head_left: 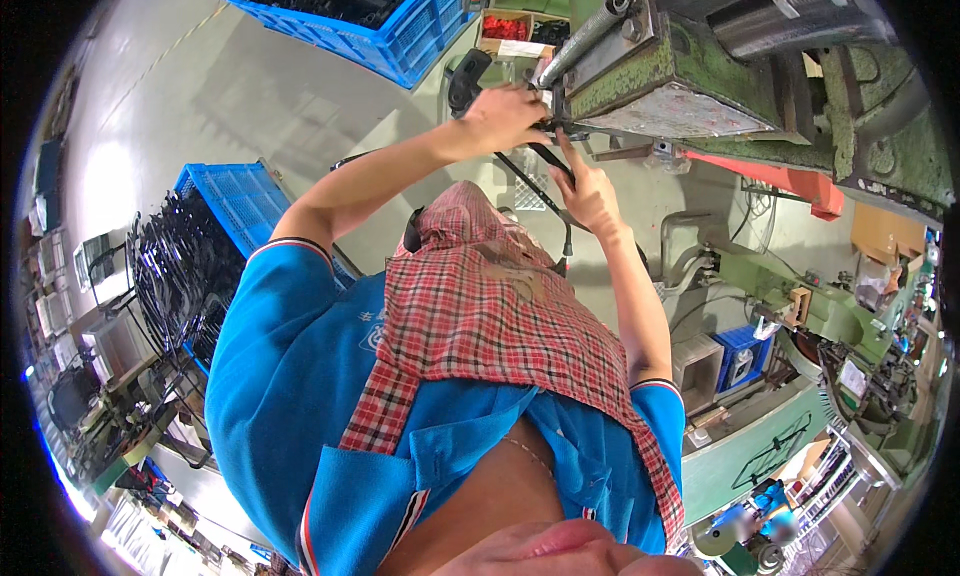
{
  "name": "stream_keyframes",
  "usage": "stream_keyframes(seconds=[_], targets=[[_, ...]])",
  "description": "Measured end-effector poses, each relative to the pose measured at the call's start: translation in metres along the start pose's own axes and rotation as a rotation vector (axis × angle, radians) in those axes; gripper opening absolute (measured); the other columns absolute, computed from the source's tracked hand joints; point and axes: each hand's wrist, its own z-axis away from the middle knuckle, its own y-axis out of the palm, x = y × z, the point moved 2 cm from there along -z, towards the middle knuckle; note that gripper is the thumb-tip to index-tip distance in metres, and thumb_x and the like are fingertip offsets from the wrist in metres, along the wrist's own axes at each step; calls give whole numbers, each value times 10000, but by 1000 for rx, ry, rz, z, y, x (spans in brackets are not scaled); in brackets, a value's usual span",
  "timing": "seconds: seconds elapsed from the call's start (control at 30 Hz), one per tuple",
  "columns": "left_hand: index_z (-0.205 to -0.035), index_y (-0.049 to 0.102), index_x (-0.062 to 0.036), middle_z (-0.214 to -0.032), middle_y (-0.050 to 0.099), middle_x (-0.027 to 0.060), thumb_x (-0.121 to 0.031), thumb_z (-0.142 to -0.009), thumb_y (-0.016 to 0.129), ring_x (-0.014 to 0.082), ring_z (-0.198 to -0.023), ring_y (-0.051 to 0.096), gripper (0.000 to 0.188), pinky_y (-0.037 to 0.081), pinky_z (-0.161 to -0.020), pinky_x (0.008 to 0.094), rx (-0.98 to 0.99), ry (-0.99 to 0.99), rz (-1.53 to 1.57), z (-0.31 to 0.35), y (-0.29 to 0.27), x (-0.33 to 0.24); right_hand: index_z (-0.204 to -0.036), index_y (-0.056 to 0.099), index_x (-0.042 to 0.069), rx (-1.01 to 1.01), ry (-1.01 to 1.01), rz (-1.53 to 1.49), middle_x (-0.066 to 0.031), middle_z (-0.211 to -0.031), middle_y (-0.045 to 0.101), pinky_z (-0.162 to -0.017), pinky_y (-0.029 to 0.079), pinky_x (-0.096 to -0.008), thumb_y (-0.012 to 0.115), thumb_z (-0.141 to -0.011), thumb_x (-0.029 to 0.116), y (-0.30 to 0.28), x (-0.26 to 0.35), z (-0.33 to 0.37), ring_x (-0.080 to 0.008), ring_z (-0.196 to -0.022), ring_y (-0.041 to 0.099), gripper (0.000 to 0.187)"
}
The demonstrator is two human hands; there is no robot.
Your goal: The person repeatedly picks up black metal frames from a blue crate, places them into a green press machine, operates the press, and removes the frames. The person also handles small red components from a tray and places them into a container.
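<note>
My left hand [502,118] reaches in at the machine's front edge, its fingers curled round a dark part there that they mostly hide. My right hand [592,196] is just nearer and to the right, its index finger stretched toward the machine and the thumb beside a curved black bar [549,157]. The bar passes between thumb and index finger. Both hands are close to the tooling of a green press-like machine [680,101]. Beyond my left hand a black, pad-shaped piece [466,82] stands out; whether it joins the bar I cannot tell.
A blue crate [405,48] of black parts stands at the far left. Another blue crate [235,208], heaped with black bent parts [185,271], is left of my arm. Small boxes with red pieces [505,28] sit behind the hands. A thin black rod [530,186] slants below them. More green machinery [800,286] stands right.
</note>
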Motion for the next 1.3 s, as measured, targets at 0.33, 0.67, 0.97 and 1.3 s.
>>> stream_keyframes(seconds=[0.33, 0.67, 0.97, 1.3], targets=[[-1080, 644, -121, -1072, 617, 69, -318, -855, 648, 304, -1121, 526, 300, 419, -987, 394, 39, 395, -26, 19, 5, 59, -1040, 666, 129, -97, 4, 28, -204, -698, 607, -588, 454, -456, 624, -923, 326, -11, -6, 20, -414, -665, 589, 233], [-975, 621, -85, -903, 590, 81, -327, -864, 626, 292, -974, 562, 266, 416, -936, 402, -259, 588, -1, -5, 9, 64, -1087, 664, 177, -120, 87, -6, -158, -730, 651, -602, 488, -466, 625, -911, 336, -23, -11, 18, -380, -707, 634, 241], [-997, 641, -73, -928, 620, 99, -323, -867, 615, 334, -1022, 566, 283, 400, -981, 430, -173, 606, -54, -6, -16, 57, -1105, 671, 184, -205, 47, 18, -142, -730, 646, -583, 481, -445, 631, -909, 324, -29, -2, 23, -354, -679, 630, 244], [-960, 680, -43, -941, 639, 103, -323, -862, 619, 339, -1011, 571, 303, 408, -978, 412, -220, 616, -42, -5, -28, 49, -1108, 677, 192, -200, 60, -2, -144, -721, 639, -586, 481, -434, 645, -901, 321, -33, -7, 21, -353, -667, 624, 246]])
